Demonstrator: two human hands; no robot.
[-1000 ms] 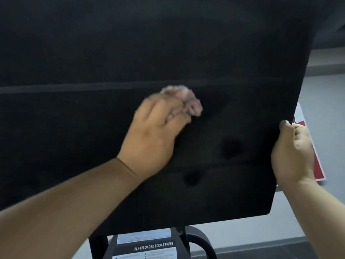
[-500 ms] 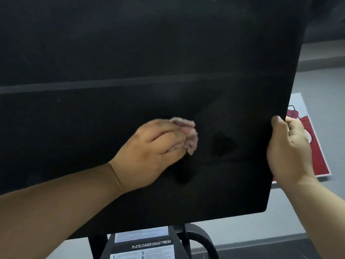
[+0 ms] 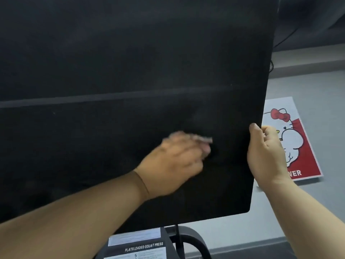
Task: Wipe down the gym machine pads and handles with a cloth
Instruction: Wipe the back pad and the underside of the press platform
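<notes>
My left hand [image 3: 175, 161], blurred, presses what looks like a pinkish cloth [image 3: 203, 140] against the black pad [image 3: 130, 62]. My right hand [image 3: 265, 154] grips the pad's right edge.

The light is soft, even and rather dim, with no hard beam and no glare. The black pad [image 3: 112, 62] fills most of the view and swallows the light, so its surface shows almost no detail; only a pale sheen runs along its horizontal seam [image 3: 130, 95]. The left hand [image 3: 173, 161] and the cloth [image 3: 206, 140] at its fingertips are smeared by motion blur, and a small dark shadow lies on the pad just to their right. The right hand [image 3: 267, 156] at the pad's right edge is sharper and brighter. The poster [image 3: 302, 152] and the grey surface [image 3: 317, 86] on the right are brightest. The near label [image 3: 143, 246] reads clearly.
</notes>
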